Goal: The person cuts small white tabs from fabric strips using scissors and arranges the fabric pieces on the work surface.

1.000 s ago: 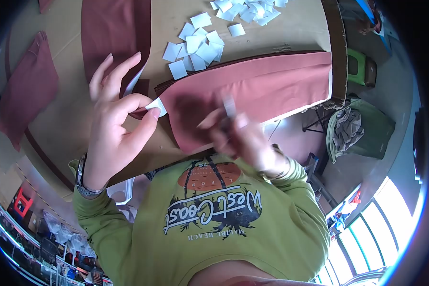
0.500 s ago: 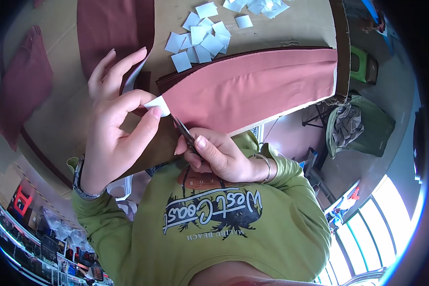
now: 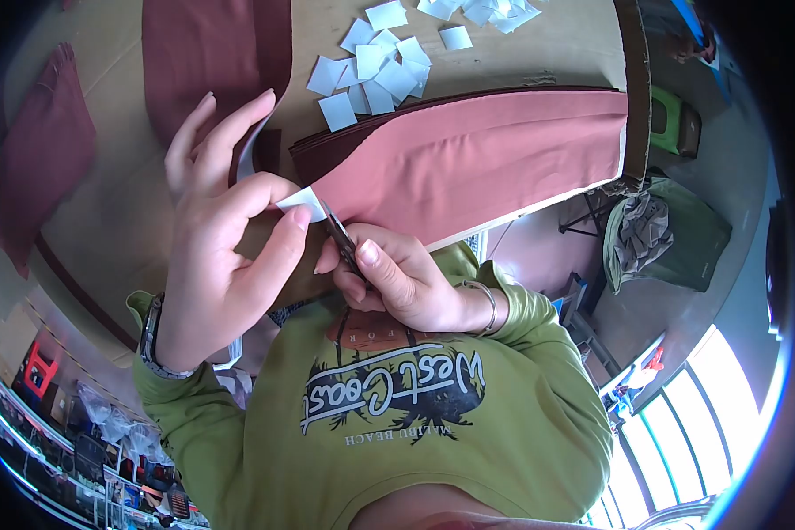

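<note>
My left hand (image 3: 221, 238) pinches a small white square (image 3: 306, 205) between thumb and forefinger, its other fingers spread upward. The square lies against the narrow left corner of a pink fabric piece (image 3: 486, 163). In my right hand (image 3: 397, 278) are dark, pointed thread snips (image 3: 341, 238), held with their tip close to the square's right edge. Whether the tip touches the square or the fabric, I cannot tell. Beneath the pink piece lies a stack of dark maroon fabric (image 3: 331, 157), partly covered.
Loose white squares (image 3: 368, 62) lie scattered on the cardboard-covered table (image 3: 574, 53). A long maroon strip (image 3: 212, 62) lies behind my left hand, and another maroon piece (image 3: 44, 150) is at far left. A green chair (image 3: 671, 234) with cloth stands right of the table.
My left hand has shifted slightly right with the white square. The snips' tip has moved up a little beside the square's edge, and the pink fabric's corner has shifted too.
</note>
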{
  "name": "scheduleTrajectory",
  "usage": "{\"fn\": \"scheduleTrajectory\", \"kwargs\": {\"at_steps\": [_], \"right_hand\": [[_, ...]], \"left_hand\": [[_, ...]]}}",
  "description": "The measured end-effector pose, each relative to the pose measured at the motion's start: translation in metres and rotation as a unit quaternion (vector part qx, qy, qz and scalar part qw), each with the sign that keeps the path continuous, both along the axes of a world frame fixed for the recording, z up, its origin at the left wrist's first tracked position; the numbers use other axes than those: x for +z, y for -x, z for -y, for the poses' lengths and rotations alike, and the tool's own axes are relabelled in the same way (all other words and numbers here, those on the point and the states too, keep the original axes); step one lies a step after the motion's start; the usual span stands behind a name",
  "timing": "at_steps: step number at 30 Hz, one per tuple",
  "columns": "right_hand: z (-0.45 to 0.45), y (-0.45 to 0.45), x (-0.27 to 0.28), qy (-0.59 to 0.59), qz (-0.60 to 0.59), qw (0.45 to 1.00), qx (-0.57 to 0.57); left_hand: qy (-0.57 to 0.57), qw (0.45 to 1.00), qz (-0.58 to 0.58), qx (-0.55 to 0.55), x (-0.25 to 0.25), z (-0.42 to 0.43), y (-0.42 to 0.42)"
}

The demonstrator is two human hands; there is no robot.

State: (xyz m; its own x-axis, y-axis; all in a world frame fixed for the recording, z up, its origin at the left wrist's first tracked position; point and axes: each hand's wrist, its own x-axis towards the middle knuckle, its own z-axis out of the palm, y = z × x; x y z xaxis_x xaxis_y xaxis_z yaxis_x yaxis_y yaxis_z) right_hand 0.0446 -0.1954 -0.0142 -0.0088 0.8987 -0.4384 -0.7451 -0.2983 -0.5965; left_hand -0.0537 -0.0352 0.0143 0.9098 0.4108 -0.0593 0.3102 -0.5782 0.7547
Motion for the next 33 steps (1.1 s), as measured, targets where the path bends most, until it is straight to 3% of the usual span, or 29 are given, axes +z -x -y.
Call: {"fn": "scheduleTrajectory", "kwargs": {"at_steps": [15, 20, 24, 29, 33], "right_hand": [[-0.003, 0.001, -0.004, 0.002, 0.008, 1.0, -0.008], [-0.003, -0.003, -0.001, 0.034, 0.001, 0.999, 0.012], [-0.013, -0.012, 0.001, -0.085, 0.18, 0.974, -0.112], [-0.024, -0.04, 0.015, -0.071, 0.272, 0.954, -0.106], [-0.018, -0.054, 0.016, -0.078, 0.346, 0.929, -0.109]], "left_hand": [[0.022, 0.999, -0.021, -0.029, 0.004, 0.002, 0.002], [0.01, 1.0, 0.024, 0.005, 0.006, 0.005, -0.002], [-0.113, 0.989, -0.026, -0.096, 0.026, -0.003, -0.013], [-0.096, 0.989, 0.053, -0.099, 0.027, -0.008, -0.033], [-0.037, 0.991, -0.001, -0.132, 0.03, -0.019, -0.04]]}}
